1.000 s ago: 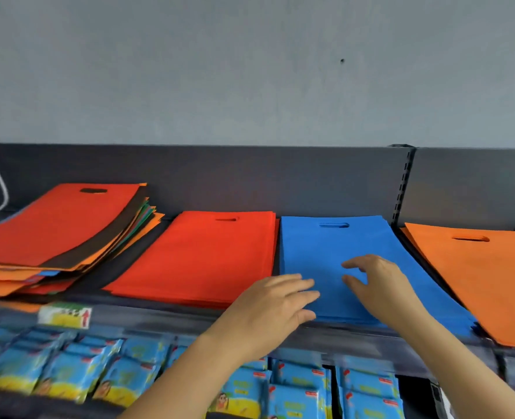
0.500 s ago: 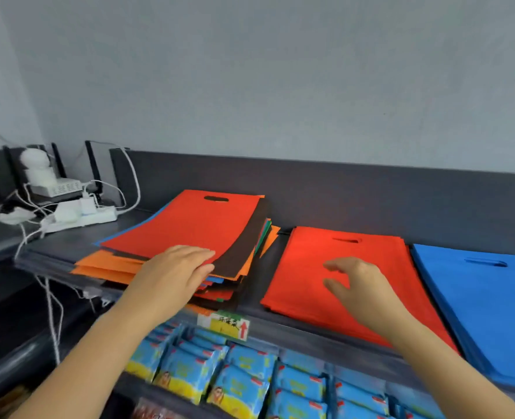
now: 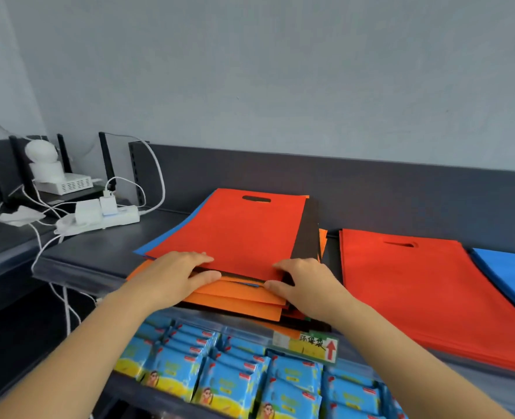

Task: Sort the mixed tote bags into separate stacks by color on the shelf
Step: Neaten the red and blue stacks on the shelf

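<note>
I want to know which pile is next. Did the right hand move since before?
Yes. The right hand left the sorted red stack and went left to the mixed pile.

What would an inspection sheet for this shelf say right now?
Surface: dark grey shelf, bags lying flat.
Job's things: mixed stack with top red bag over black, orange and blue layers; red stack to its right; blue stack beyond.
Clutter: price label on the front edge.
Grippers: left hand and right hand each pinch the top red bag's near edge.
Cables: white cables run to a power strip at left.
Surroundings: grey wall; white round device; blue packets below.
</note>
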The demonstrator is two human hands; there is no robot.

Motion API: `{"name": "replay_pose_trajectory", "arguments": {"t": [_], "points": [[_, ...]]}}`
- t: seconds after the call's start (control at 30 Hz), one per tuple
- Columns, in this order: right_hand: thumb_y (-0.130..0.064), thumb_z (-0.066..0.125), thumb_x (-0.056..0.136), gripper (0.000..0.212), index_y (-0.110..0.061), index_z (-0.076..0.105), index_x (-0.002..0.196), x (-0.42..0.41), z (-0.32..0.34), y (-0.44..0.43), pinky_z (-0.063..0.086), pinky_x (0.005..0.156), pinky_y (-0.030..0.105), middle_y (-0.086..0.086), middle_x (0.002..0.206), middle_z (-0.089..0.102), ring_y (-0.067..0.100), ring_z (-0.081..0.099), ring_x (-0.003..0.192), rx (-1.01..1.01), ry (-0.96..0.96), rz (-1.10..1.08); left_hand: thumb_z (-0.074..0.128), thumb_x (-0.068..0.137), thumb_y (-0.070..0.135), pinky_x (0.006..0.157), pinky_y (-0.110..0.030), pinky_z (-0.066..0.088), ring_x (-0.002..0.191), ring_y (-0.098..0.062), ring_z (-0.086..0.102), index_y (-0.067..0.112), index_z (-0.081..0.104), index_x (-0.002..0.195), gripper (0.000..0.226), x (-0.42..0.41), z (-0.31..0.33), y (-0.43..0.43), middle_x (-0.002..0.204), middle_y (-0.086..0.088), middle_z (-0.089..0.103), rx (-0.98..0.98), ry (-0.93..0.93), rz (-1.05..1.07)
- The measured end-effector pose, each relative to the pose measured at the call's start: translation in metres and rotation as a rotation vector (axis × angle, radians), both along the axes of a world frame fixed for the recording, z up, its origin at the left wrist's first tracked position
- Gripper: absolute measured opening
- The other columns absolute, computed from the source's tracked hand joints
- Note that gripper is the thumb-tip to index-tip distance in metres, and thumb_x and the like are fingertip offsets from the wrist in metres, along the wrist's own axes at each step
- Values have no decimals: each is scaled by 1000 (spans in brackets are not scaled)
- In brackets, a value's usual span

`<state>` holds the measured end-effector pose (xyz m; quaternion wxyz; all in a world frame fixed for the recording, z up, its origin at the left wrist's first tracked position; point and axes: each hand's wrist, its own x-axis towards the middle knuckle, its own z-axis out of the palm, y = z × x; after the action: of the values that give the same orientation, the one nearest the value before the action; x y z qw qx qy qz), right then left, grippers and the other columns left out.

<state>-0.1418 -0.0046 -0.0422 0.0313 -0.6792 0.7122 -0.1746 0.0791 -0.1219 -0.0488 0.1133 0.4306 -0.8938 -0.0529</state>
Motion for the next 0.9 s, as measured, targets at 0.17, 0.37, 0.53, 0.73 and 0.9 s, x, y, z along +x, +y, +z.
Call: {"name": "replay_pose_trajectory", "arguments": {"t": [0.17, 0.37, 0.53, 0.73, 0.9], "points": [[-45, 55, 89, 27, -24, 69, 101, 2, -1, -5, 47, 80, 33, -1, 99, 70, 23, 61, 95, -115, 11, -111, 56, 86, 53, 95, -25, 36, 119, -13, 51, 34, 62, 120, 40, 3, 1, -6, 125, 12, 61, -100, 101, -29], [-48, 69, 78, 43, -22, 65, 111, -5, 2, -5, 47, 87, 26, -9, 109, 65, 8, 59, 102, -83, -422, -144, 53, 92, 40, 81, -30, 45, 105, -14, 58, 40, 68, 106, 20, 6, 5, -3, 106, 16, 68, -205, 172, 18], [-54, 54, 86, 58, -10, 52, 123, -16, 18, -1, 52, 89, 31, 8, 120, 60, 18, 63, 102, -3, -942, -296, 59, 88, 40, 71, -27, 39, 101, -11, 58, 42, 69, 96, 13, -2, 16, 16, 97, 18, 68, -299, 236, 32], [8, 74, 72, 87, -1, 26, 144, -18, 21, 2, 50, 61, 22, 13, 119, 54, 22, 58, 99, 23, -1275, -381, 69, 78, 45, 71, -25, 40, 89, -3, 54, 55, 54, 66, 22, -10, 32, 32, 87, 24, 64, -99, 155, -27], [9, 80, 60, 72, -1, 53, 125, -45, 19, 5, 53, 90, 38, 9, 115, 64, 23, 63, 103, -196, -1210, -427, 63, 88, 30, 75, -31, 46, 99, -13, 62, 40, 72, 95, 15, -31, 38, 52, 99, 18, 70, -288, 271, -73]]}}
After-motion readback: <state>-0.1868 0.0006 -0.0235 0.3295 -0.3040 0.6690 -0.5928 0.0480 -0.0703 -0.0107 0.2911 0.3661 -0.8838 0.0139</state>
